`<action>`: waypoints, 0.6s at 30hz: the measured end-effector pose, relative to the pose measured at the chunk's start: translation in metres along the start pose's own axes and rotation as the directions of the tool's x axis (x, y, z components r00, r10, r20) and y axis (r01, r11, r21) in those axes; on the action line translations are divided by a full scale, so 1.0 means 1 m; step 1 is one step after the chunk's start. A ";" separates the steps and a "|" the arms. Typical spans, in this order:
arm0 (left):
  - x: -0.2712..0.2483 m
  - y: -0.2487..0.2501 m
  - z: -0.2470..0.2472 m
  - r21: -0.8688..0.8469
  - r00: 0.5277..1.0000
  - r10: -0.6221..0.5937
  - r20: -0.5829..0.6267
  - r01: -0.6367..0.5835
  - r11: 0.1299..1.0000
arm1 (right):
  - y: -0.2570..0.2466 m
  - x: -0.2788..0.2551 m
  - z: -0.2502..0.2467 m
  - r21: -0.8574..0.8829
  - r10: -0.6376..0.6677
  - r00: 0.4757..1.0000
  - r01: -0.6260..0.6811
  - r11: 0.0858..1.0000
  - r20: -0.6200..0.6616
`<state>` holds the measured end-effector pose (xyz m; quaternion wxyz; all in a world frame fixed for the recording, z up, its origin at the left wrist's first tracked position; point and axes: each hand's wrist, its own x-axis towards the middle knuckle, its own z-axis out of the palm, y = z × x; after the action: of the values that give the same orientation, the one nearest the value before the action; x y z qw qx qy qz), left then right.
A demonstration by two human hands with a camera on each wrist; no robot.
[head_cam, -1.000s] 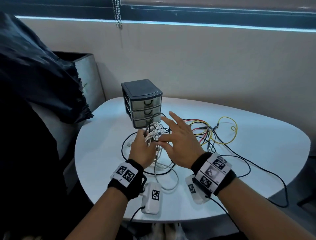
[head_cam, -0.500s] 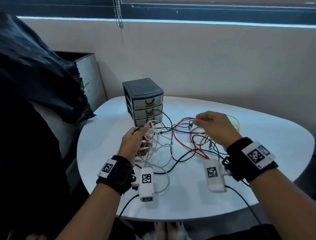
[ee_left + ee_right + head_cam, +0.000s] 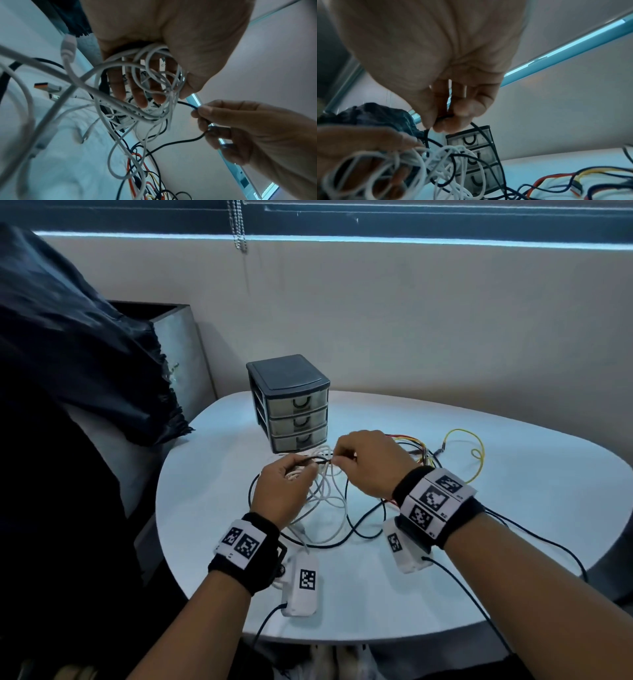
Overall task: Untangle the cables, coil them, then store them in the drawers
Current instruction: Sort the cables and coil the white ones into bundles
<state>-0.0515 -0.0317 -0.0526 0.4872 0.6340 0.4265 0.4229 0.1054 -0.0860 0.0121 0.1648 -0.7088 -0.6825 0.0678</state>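
Observation:
A tangle of white cables (image 3: 328, 498) hangs from my left hand (image 3: 308, 466), whose fingers curl through the loops (image 3: 154, 70). My right hand (image 3: 337, 462) pinches a black cable (image 3: 186, 104) between thumb and fingertips, just right of the white bundle. That black cable (image 3: 426, 136) runs down into the tangle. Both hands hover above the white table (image 3: 513, 508), in front of a small grey three-drawer unit (image 3: 291, 402) with all drawers closed. Red, yellow and black wires (image 3: 414, 441) lie behind my right hand. A yellow wire (image 3: 478, 453) loops further right.
A dark cloth (image 3: 68, 354) drapes over a seat at the left, beside a grey box (image 3: 178, 344). A wall stands right behind the table. More black cable (image 3: 366, 529) trails across the table toward its right edge. Bare tabletop lies at right.
My right hand has left the coloured wires, moved left to the white tangle and taken hold of the black cable. The left hand still holds the white bundle, now raised slightly.

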 end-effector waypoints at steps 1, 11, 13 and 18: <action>0.000 -0.003 -0.001 0.033 1.000 0.010 -0.010 -0.010 0.999 | 0.001 -0.001 -0.001 0.033 -0.008 1.000 0.008 0.999 0.020; -0.006 -0.013 0.004 0.050 0.982 0.137 0.132 -0.144 0.988 | 0.004 -0.001 0.016 -0.042 0.085 0.996 -0.084 0.996 0.031; -0.008 -0.017 0.003 0.125 0.976 0.141 0.164 -0.162 0.979 | 0.007 0.001 0.016 0.013 0.071 0.996 -0.070 0.997 -0.058; -0.013 -0.022 0.004 0.308 0.982 0.102 0.156 -0.147 0.940 | 0.017 0.007 0.001 0.333 0.193 0.917 -0.072 0.940 -0.348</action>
<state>-0.0543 -0.0415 -0.0765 0.3788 0.7577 0.4135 0.3338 0.1217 -0.0790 0.0062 0.3977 -0.7185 -0.5684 0.0494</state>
